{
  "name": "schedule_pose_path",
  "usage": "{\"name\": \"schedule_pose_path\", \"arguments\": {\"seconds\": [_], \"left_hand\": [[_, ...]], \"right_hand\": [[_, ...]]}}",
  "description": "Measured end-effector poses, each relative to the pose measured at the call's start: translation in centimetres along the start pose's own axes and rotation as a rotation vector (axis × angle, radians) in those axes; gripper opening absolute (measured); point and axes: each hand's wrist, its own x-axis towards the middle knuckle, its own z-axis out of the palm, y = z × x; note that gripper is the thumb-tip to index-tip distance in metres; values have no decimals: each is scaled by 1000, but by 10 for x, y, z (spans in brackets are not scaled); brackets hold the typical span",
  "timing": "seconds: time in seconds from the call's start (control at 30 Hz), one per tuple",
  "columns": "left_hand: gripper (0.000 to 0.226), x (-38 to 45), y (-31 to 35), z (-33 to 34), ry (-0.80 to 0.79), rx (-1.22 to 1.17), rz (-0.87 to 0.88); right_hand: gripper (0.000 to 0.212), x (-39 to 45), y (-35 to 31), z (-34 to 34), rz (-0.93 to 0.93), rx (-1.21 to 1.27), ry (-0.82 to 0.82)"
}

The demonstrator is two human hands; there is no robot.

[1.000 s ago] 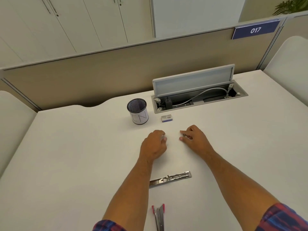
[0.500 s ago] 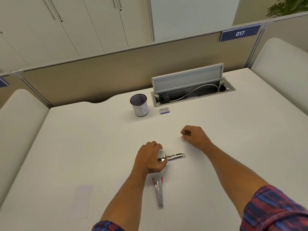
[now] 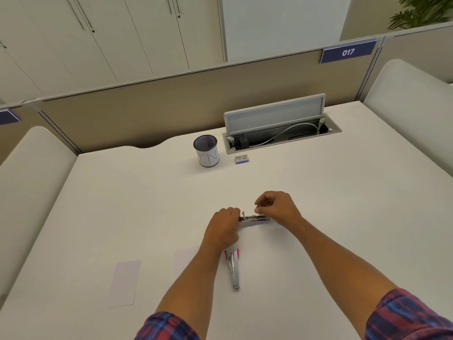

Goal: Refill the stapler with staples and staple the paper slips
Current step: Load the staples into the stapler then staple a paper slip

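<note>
The stapler is apart in two pieces. Its metal magazine [image 3: 255,219] lies across the white desk, and my left hand [image 3: 224,227] grips its left end. My right hand [image 3: 275,206] hovers over the magazine's right part with thumb and fingers pinched together; something small and thin seems to be between them, too small to name. The stapler's pink-and-metal body [image 3: 232,265] lies just behind my left wrist, pointing towards me. A small staple box [image 3: 241,159] sits farther back. Two pale paper slips [image 3: 124,282] [image 3: 185,260] lie flat at the left.
A mesh pen cup [image 3: 206,150] stands at the back next to an open cable tray [image 3: 282,133] with its lid raised. A beige partition closes the desk's far side. Padded white panels flank the desk left and right.
My left hand came back from the desk's middle and took hold of the magazine's left end. My right hand followed, pinched, to just above the magazine. The head view tilted, showing the paper slips.
</note>
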Motion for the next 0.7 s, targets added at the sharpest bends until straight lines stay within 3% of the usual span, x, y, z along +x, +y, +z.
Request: {"name": "schedule_pose_path", "arguments": {"seconds": [0.37,0.7], "left_hand": [[7,-15,3,-6,170,-86,11],[49,-30,3,-18,199,7,108]], "right_hand": [[16,-28,-7,-2,-48,330,82],[17,-39,-16,2,-51,288,55]]}}
